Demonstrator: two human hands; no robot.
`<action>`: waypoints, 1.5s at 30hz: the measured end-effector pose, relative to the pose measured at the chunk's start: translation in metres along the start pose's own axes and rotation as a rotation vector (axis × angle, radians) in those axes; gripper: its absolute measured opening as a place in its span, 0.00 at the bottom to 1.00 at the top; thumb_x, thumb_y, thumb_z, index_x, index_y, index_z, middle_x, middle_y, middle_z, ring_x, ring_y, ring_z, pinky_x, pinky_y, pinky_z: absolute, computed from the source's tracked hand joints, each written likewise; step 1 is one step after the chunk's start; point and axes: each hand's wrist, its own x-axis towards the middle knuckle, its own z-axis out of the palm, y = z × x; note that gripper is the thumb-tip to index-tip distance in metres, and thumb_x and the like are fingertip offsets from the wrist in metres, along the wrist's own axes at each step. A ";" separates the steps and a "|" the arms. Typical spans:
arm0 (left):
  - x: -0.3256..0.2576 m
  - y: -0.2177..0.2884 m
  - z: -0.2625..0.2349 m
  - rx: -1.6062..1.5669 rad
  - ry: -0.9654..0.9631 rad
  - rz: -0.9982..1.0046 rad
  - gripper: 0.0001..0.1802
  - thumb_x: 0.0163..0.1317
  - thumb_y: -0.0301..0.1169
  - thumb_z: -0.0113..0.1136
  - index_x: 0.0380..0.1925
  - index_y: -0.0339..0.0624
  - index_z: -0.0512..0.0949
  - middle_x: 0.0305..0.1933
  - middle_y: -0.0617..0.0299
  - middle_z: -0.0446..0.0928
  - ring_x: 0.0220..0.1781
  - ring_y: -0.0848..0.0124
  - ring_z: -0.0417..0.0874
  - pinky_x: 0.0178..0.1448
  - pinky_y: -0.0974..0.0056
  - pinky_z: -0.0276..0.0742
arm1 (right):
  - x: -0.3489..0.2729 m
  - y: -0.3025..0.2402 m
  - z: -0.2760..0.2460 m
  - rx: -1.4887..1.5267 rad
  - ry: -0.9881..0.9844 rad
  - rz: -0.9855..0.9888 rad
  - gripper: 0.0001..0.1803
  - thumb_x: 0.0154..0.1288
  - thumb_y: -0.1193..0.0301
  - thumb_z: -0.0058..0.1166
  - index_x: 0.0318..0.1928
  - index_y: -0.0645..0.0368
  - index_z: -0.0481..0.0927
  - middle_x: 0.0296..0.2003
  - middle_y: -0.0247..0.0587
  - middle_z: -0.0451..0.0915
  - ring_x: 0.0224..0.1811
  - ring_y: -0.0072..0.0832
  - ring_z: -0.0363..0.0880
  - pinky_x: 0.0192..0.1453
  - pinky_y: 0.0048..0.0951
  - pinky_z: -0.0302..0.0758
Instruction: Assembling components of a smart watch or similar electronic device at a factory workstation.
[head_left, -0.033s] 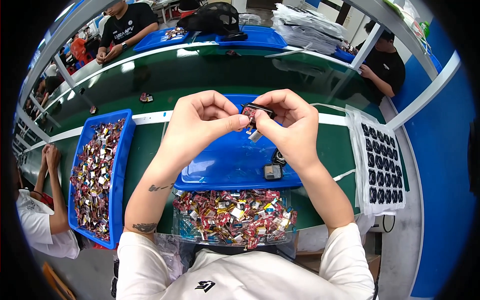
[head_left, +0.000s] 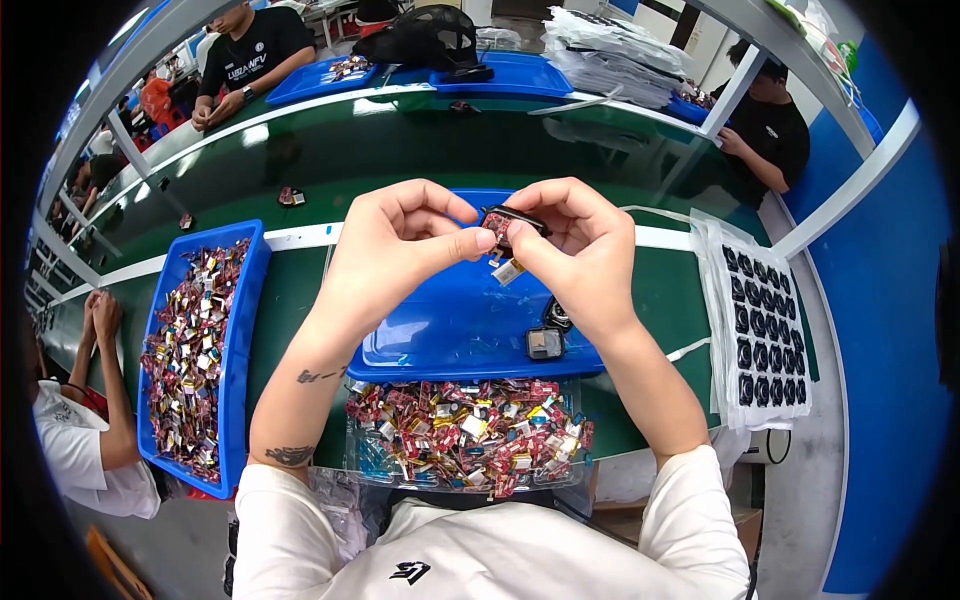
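Observation:
In front of me, over the blue tray (head_left: 440, 330), both hands are raised around a small black plastic case (head_left: 524, 216). A red circuit board (head_left: 496, 222) sits at its open side, and a small silver battery (head_left: 507, 271) dangles below. My right hand (head_left: 590, 250) grips the case, its thumb pressing on the board. My left hand (head_left: 410, 235) is closed at the left end, thumb touching the board's edge; whether it pinches a wire there is hidden. On the tray by my right wrist lies a square black case (head_left: 545, 344) next to a round black part (head_left: 558, 314).
A clear bin of red boards with batteries (head_left: 470, 430) stands nearest me. More fill the long blue bin (head_left: 257, 330) at left. To the right, black cases sit in rows on a white sheet (head_left: 712, 300). Co-workers sit at left and across the green conveyor belt (head_left: 400, 140).
The dangling silver battery has swung slightly and shows more of its face. Both hands stay in nearly the same place.

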 end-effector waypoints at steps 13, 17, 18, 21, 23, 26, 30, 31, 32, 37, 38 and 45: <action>0.091 -0.035 -0.015 0.357 0.098 -0.092 0.13 0.57 0.38 0.66 0.34 0.39 0.84 0.27 0.65 0.80 0.32 0.81 0.74 0.38 0.74 0.65 | 0.019 -0.020 -0.044 -0.072 0.103 -0.156 0.07 0.58 0.75 0.56 0.37 0.64 0.81 0.32 0.38 0.82 0.34 0.19 0.79 0.38 0.20 0.76; 0.168 -0.093 -0.038 0.683 0.144 -0.179 0.15 0.53 0.41 0.67 0.31 0.39 0.85 0.31 0.60 0.82 0.31 0.75 0.77 0.37 0.71 0.69 | 0.019 -0.022 -0.049 -0.037 0.092 -0.217 0.07 0.58 0.74 0.56 0.36 0.65 0.81 0.28 0.37 0.82 0.30 0.20 0.80 0.35 0.20 0.76; 0.183 -0.107 -0.043 0.849 0.148 -0.268 0.16 0.51 0.42 0.68 0.30 0.39 0.85 0.33 0.57 0.83 0.35 0.70 0.81 0.43 0.66 0.74 | 0.018 -0.025 -0.049 -0.035 0.101 -0.205 0.07 0.58 0.74 0.56 0.36 0.65 0.81 0.28 0.37 0.82 0.30 0.20 0.80 0.35 0.20 0.76; 0.211 -0.144 -0.061 1.093 0.203 -0.381 0.20 0.44 0.45 0.72 0.28 0.38 0.84 0.36 0.53 0.83 0.40 0.62 0.84 0.44 0.62 0.77 | 0.016 -0.034 -0.046 -0.162 -0.006 -0.182 0.08 0.62 0.74 0.56 0.40 0.64 0.81 0.34 0.36 0.81 0.36 0.17 0.78 0.43 0.18 0.75; 0.210 -0.149 -0.063 1.146 0.161 -0.444 0.21 0.43 0.45 0.72 0.30 0.39 0.84 0.37 0.52 0.83 0.41 0.61 0.84 0.44 0.60 0.77 | 0.019 -0.028 -0.044 -0.151 0.034 -0.264 0.09 0.58 0.72 0.57 0.37 0.64 0.82 0.30 0.38 0.82 0.33 0.19 0.80 0.39 0.19 0.76; 0.195 -0.131 -0.044 1.178 0.156 -0.331 0.19 0.45 0.45 0.69 0.33 0.44 0.85 0.36 0.53 0.83 0.38 0.61 0.84 0.44 0.62 0.78 | 0.019 -0.025 -0.049 -0.150 0.070 -0.317 0.10 0.54 0.71 0.58 0.35 0.65 0.83 0.26 0.40 0.82 0.30 0.22 0.82 0.36 0.21 0.78; 0.127 -0.087 -0.013 0.900 0.007 0.145 0.12 0.52 0.39 0.65 0.31 0.43 0.85 0.30 0.57 0.83 0.34 0.69 0.83 0.41 0.66 0.77 | 0.013 -0.042 -0.050 -0.138 0.012 -0.226 0.08 0.55 0.74 0.57 0.35 0.65 0.81 0.27 0.40 0.80 0.28 0.21 0.79 0.34 0.19 0.77; 0.102 -0.069 -0.001 0.875 -0.140 0.122 0.10 0.53 0.36 0.64 0.31 0.41 0.84 0.29 0.58 0.82 0.32 0.71 0.82 0.39 0.66 0.76 | 0.011 -0.047 -0.050 -0.085 -0.079 -0.106 0.05 0.60 0.77 0.57 0.36 0.66 0.79 0.29 0.39 0.79 0.28 0.19 0.77 0.34 0.17 0.76; 0.075 -0.049 0.011 0.849 -0.285 0.098 0.09 0.53 0.33 0.64 0.30 0.40 0.84 0.28 0.59 0.82 0.31 0.73 0.81 0.37 0.66 0.75 | 0.011 -0.047 -0.050 -0.079 -0.077 -0.100 0.05 0.60 0.77 0.57 0.36 0.66 0.79 0.29 0.39 0.79 0.28 0.19 0.77 0.34 0.17 0.76; -0.009 -0.019 0.040 0.722 -0.925 0.217 0.11 0.48 0.28 0.68 0.34 0.42 0.84 0.26 0.61 0.80 0.31 0.66 0.77 0.38 0.63 0.73 | 0.005 -0.042 -0.047 -0.131 -0.159 -0.087 0.08 0.53 0.80 0.53 0.36 0.68 0.78 0.21 0.33 0.73 0.21 0.15 0.67 0.26 0.15 0.64; -0.016 -0.024 0.041 0.731 -0.955 0.300 0.12 0.47 0.28 0.68 0.34 0.43 0.84 0.26 0.61 0.80 0.32 0.62 0.78 0.39 0.61 0.74 | 0.005 -0.040 -0.046 -0.124 -0.190 -0.091 0.09 0.52 0.79 0.53 0.36 0.68 0.78 0.21 0.32 0.73 0.21 0.15 0.67 0.27 0.15 0.65; -0.020 -0.015 0.026 0.717 -0.972 0.272 0.11 0.47 0.28 0.68 0.33 0.43 0.84 0.29 0.60 0.82 0.32 0.61 0.79 0.38 0.60 0.75 | 0.007 -0.023 -0.032 -0.343 -0.413 -0.201 0.09 0.58 0.71 0.55 0.36 0.63 0.81 0.29 0.35 0.81 0.31 0.20 0.78 0.37 0.21 0.75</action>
